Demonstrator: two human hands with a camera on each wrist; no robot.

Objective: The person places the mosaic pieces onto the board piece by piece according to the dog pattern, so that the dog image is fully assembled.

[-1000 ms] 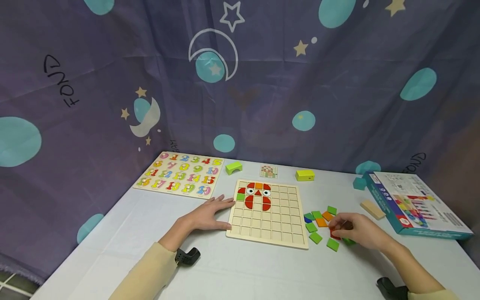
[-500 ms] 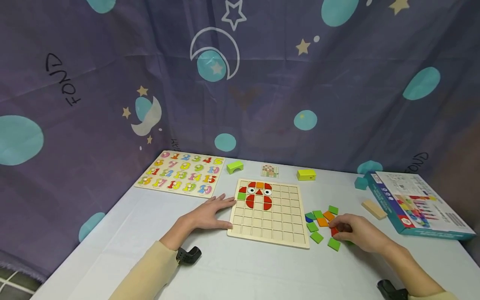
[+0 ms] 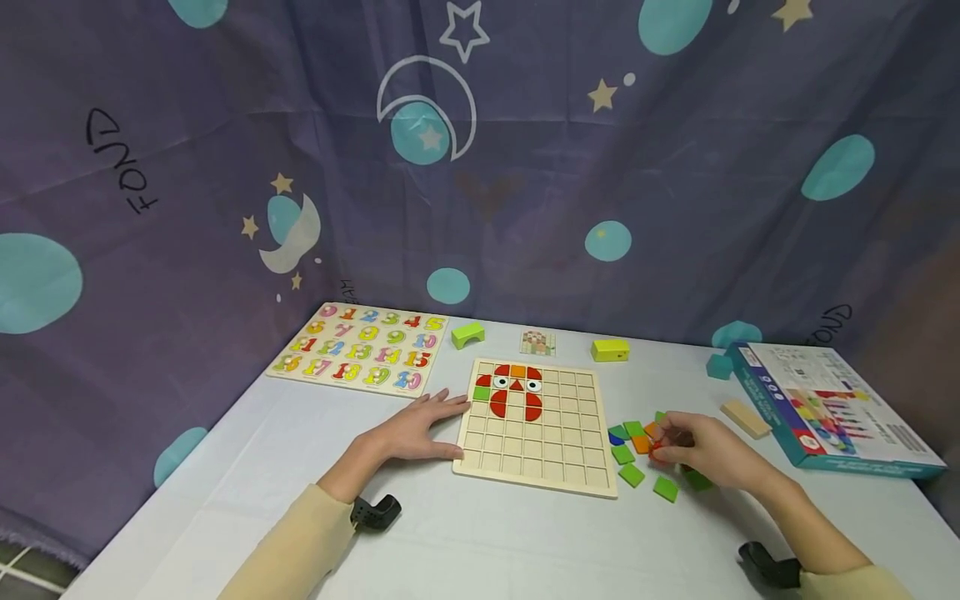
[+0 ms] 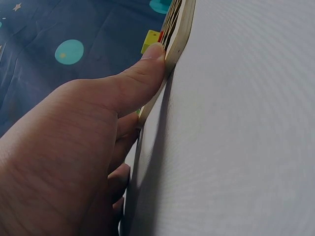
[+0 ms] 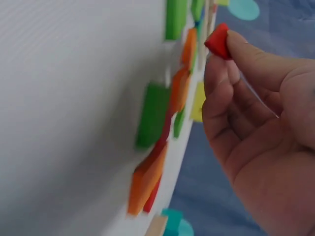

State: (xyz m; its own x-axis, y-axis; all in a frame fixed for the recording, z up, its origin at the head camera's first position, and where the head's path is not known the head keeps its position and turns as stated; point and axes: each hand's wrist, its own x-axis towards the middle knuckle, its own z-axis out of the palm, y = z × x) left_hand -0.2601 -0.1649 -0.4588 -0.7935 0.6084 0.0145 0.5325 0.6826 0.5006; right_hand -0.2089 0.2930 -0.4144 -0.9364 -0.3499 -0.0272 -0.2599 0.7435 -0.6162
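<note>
My left hand (image 3: 416, 429) rests against the left edge of a wooden grid board (image 3: 542, 454), thumb and fingers spread along it. In the left wrist view, the thumb (image 4: 140, 78) touches the board's rim. Red, orange and green tiles form a figure with two eyes at the board's upper left. To the right of the board, my right hand (image 3: 712, 450) pinches a small red tile (image 5: 218, 41) between thumb and fingertips. The right wrist view has that tile raised off the table. Loose green tiles (image 3: 632, 475) and orange tiles (image 3: 641, 444) lie around and below this hand.
A number puzzle board (image 3: 360, 350) lies at the back left. Behind the grid board are a green arch block (image 3: 468, 335), a picture card (image 3: 537, 342) and a yellow block (image 3: 610, 351). A flat box (image 3: 847, 408), plank (image 3: 746, 419) and teal block (image 3: 719, 367) occupy the right.
My right hand has lifted the red tile from the loose pile and shifted slightly left and away from me. The left hand and the grid board have stayed in place.
</note>
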